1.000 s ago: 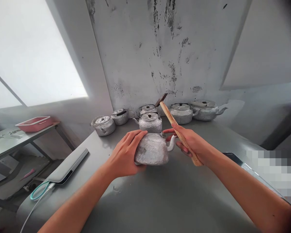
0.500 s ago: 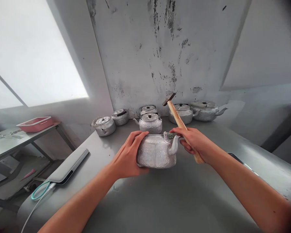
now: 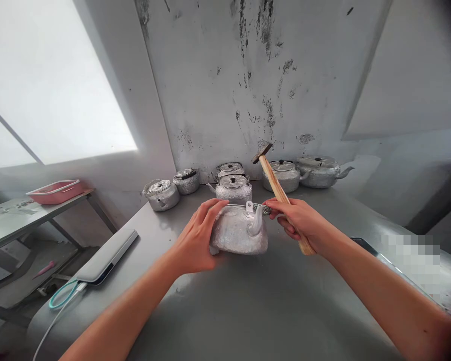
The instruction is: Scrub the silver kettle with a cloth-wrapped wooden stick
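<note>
My left hand (image 3: 197, 238) grips the left side of a silver embossed metal teapot (image 3: 238, 230), tilted above the grey table. Its curved spout (image 3: 255, 223) faces toward me and to the right. My right hand (image 3: 298, 220) is closed around the wooden handle of a hammer (image 3: 274, 183), whose dark head points up and away. The fingertips of that hand also meet the teapot's patterned handle (image 3: 262, 208) beside the spout. The far side of the teapot is hidden.
Several similar teapots (image 3: 233, 188) stand along the wall at the table's back edge. A grey power bank (image 3: 107, 256) with cables lies at the left. At right, a dark-edged flat object (image 3: 364, 244) is partly behind my forearm. A pink basket (image 3: 56, 192) sits on a side table.
The teapot has turned and tilted in my left hand, its spout shifting left and more toward me. My right hand keeps the hammer nearly where it was.
</note>
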Tool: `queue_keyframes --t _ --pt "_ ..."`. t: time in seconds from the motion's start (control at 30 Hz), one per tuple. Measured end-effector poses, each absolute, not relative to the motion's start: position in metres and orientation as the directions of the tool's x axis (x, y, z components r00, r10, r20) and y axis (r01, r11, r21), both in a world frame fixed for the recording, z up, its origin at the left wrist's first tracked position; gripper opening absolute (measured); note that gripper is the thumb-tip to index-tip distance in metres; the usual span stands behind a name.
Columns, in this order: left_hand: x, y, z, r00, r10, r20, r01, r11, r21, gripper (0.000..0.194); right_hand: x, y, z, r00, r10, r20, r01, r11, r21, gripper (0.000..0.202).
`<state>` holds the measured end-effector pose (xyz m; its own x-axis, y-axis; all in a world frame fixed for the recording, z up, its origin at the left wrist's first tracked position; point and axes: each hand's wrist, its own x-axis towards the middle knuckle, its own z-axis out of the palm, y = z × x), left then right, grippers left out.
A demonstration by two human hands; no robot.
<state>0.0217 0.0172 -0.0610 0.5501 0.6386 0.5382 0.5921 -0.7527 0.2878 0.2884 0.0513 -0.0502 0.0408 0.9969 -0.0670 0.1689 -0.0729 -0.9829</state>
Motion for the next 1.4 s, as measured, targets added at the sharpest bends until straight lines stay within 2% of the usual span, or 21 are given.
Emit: queue_keyframes --t 0.17,0.33,0.6,0.77,0.97,1.4 --pt "0.022 0.014 -0.058 0.593 0.59 0.549 0.596 -0.779 0.194 0.093 0.288 0.051 -0.051 0.028 0.998 -0.061 0.157 -0.064 -0.986 0.027" --pt "0.023 0.015 -0.056 0.594 0.568 0.57 0.592 -0.788 0.168 0.088 0.287 0.049 -0.05 0.01 0.999 -0.053 0.152 -0.054 -0.987 0.028" --pt "0.021 0.016 -0.058 0.572 0.597 0.562 0.608 -0.769 0.198 0.096 0.288 0.048 -0.048 0.017 0.997 -0.069 0.148 -0.071 -0.986 0.033" --pt "0.023 0.015 -0.061 0.53 0.645 0.551 0.617 -0.739 0.271 0.107 0.288 0.046 -0.045 0.042 0.996 -0.075 0.128 -0.08 -0.989 0.031" --pt "0.025 0.018 -0.064 0.56 0.633 0.535 0.554 -0.766 0.327 0.104 0.286 0.045 -0.044 0.029 0.997 -0.071 0.126 -0.074 -0.989 0.028" --pt "0.024 0.019 -0.067 0.558 0.618 0.554 0.526 -0.779 0.34 0.111 0.285 0.045 -0.043 0.021 0.99 -0.14 0.213 -0.141 -0.967 0.029"
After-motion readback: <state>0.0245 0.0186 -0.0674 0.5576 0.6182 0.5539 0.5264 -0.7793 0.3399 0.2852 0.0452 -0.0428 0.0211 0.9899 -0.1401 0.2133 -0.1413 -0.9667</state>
